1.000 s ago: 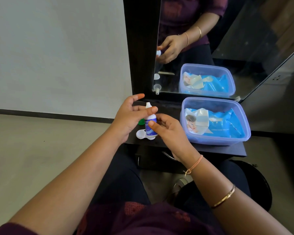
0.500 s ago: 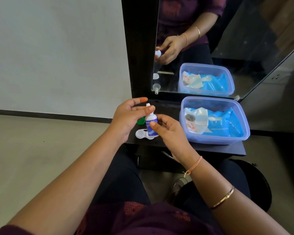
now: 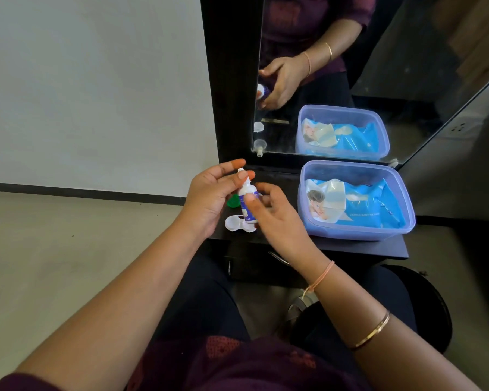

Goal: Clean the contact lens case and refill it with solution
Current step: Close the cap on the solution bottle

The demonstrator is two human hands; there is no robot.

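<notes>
Head view: a small white solution bottle point(image 3: 247, 203) w/ a blue label is held upright above the counter point(image 3: 359, 247), near its left edge. The bottle body is gripped by the right hand point(image 3: 277, 218): thumb across the label in front, fingers curled behind, so the grip is clenched on the bottle. The nozzle tip at the top is touched by the left hand point(image 3: 209, 198), thumb pad pressed at the neck, index finger extended above it; the rest of that hand is open and cupped to the left of the bottle. Whether the tip is actually pinched or only touched cannot be told. Cap status at the tip is too small to be read.

The white contact lens case point(image 3: 237, 222) is lying on the counter at the front-left corner, just below the bottle and partly covered by it; one round well is seen open, w/ a dark spot at its right side. A green cap point(image 3: 232, 201) is lying just behind the case, between the two hands, approx. at the left edge.

A lavender plastic tub point(image 3: 407, 210) is sitting on the right part of the counter, well apart from the case, w/ a blue wet-wipes pack point(image 3: 364, 204) inside. A mirror point(image 3: 393, 80) is standing at the back edge; the tub, hand and bottle are reflected in it. A gold bangle and a thin cord are worn on the right forearm.
</notes>
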